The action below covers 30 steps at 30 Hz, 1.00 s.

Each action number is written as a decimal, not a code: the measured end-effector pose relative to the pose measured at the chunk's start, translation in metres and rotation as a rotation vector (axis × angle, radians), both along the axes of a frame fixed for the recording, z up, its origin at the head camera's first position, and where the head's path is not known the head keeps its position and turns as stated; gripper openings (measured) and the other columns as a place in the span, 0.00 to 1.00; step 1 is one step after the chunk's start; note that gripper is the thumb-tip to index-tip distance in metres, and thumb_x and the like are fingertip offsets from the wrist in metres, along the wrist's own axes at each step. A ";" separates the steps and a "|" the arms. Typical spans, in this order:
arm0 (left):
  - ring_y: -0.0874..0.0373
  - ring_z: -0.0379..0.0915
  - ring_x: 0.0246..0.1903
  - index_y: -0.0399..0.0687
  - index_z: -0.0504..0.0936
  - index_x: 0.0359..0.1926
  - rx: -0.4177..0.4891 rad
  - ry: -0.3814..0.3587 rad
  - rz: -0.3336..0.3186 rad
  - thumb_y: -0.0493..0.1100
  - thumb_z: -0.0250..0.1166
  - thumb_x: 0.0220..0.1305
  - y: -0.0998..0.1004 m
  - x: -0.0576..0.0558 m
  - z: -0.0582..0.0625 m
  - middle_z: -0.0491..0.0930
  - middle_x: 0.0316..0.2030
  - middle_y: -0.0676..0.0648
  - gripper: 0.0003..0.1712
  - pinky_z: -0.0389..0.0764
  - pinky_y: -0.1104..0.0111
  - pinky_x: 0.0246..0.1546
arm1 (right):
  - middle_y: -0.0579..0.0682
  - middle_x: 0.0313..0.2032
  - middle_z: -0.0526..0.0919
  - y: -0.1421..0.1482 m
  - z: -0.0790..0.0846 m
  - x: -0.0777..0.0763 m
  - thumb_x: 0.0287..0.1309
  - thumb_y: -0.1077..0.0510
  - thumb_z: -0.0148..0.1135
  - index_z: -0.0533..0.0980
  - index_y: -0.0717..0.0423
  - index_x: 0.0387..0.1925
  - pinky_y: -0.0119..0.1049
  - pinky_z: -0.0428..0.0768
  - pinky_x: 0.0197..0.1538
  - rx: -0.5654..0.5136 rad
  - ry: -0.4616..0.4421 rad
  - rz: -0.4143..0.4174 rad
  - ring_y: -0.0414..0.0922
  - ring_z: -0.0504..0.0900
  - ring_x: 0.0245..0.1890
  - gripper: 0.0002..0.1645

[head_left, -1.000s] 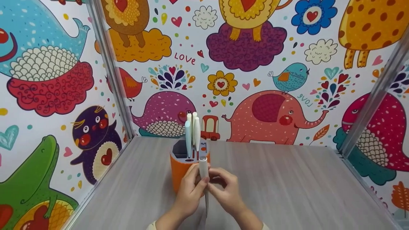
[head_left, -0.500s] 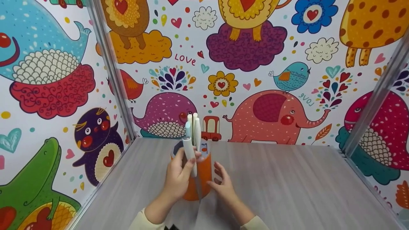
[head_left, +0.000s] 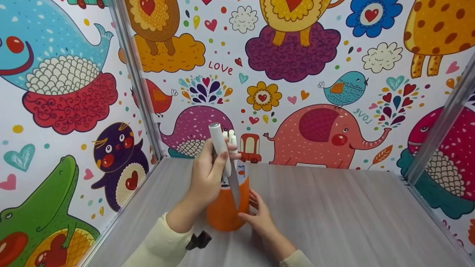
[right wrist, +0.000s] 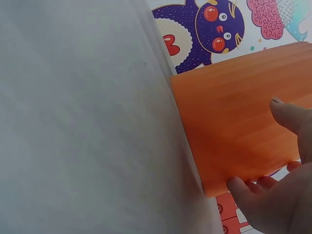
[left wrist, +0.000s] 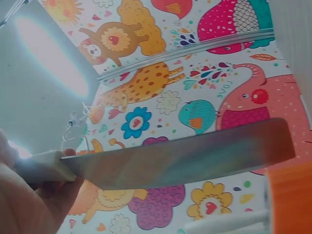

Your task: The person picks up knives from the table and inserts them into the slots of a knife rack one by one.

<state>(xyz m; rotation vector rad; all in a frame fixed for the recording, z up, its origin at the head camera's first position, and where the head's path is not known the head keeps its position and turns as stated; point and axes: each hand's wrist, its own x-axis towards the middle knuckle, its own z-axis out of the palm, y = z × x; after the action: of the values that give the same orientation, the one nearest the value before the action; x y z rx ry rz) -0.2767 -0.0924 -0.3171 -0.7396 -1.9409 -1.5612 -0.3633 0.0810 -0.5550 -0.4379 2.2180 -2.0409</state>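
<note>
My left hand (head_left: 207, 170) grips the white handle (head_left: 218, 138) of a kitchen knife, raised over an orange knife holder (head_left: 226, 215). The wide steel blade (left wrist: 180, 156) slants downward, its tip in front of the holder's upper right side in the head view. On the holder's right side rests my right hand (head_left: 261, 218), its thumb and fingers spread against the orange wall (right wrist: 234, 117). Other white-handled utensils (head_left: 233, 140) stand upright in the holder's top, partly hidden behind my left hand.
The holder stands on a grey wood-grain table (head_left: 326, 215). Panels printed with cartoon animals (head_left: 308, 137) enclose the back and both sides, joined by metal posts (head_left: 137, 74). A small dark piece (head_left: 198, 240) sits at my left sleeve.
Both hands were together at the knife; the right hand has let go and moved to the holder's side. My left hand has lifted the knife up and away, over the holder.
</note>
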 end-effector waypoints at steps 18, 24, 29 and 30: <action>0.44 0.87 0.58 0.36 0.71 0.69 -0.009 0.034 0.070 0.38 0.53 0.83 0.003 -0.036 0.023 0.84 0.62 0.40 0.20 0.79 0.41 0.68 | 0.59 0.80 0.64 0.001 -0.001 -0.001 0.61 0.55 0.78 0.58 0.45 0.82 0.61 0.71 0.77 -0.014 0.034 -0.005 0.63 0.65 0.79 0.54; 0.46 0.87 0.58 0.38 0.72 0.68 0.021 -0.002 0.109 0.41 0.53 0.84 0.003 -0.050 0.018 0.84 0.62 0.41 0.19 0.79 0.41 0.69 | 0.58 0.79 0.65 -0.001 -0.001 -0.002 0.57 0.53 0.81 0.60 0.42 0.81 0.60 0.72 0.77 0.005 -0.010 -0.038 0.62 0.65 0.78 0.56; 0.45 0.86 0.60 0.38 0.71 0.67 0.065 -0.025 0.141 0.41 0.53 0.84 0.002 -0.058 0.011 0.84 0.62 0.39 0.19 0.76 0.40 0.71 | 0.57 0.79 0.65 -0.001 -0.002 -0.002 0.56 0.52 0.83 0.61 0.41 0.81 0.61 0.70 0.77 -0.002 -0.035 -0.045 0.62 0.65 0.79 0.57; 0.44 0.86 0.60 0.38 0.71 0.68 0.081 -0.028 0.148 0.41 0.53 0.84 0.001 -0.059 0.010 0.83 0.62 0.38 0.18 0.76 0.40 0.71 | 0.57 0.79 0.65 -0.001 -0.002 -0.001 0.56 0.52 0.83 0.61 0.41 0.81 0.61 0.70 0.77 -0.004 -0.036 -0.044 0.62 0.65 0.78 0.57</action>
<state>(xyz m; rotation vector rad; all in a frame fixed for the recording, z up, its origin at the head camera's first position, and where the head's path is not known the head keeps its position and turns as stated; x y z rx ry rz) -0.3357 -0.0910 -0.3067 -0.5310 -1.8938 -1.5568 -0.3644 0.0800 -0.5567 -0.3529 2.2220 -2.0583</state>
